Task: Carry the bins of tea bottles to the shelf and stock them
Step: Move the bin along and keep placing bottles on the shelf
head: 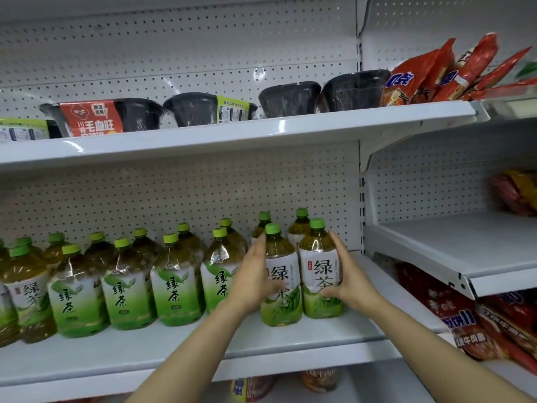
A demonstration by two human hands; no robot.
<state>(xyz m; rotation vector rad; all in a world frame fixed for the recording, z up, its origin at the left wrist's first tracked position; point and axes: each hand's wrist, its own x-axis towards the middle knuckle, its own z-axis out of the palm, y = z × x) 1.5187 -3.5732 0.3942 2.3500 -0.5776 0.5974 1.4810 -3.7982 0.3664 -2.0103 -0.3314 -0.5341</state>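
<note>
Several green tea bottles with green caps stand in rows on the white middle shelf (162, 341). At the row's right end stand two front bottles side by side. My left hand (254, 274) grips the left bottle (281, 289) round its label from the left side. My right hand (347, 279) grips the right bottle (321, 274) from its right side. Both bottles stand upright on the shelf, with two more bottles (300, 225) right behind them. No bin is in view.
Black instant-food bowls (290, 98) line the upper shelf (232, 135), with red snack bags (436, 71) at its right. The neighbouring bay on the right has a bare white shelf (465, 245) and red packets (453, 312) below. A perforated back panel (174, 196) closes the shelf behind.
</note>
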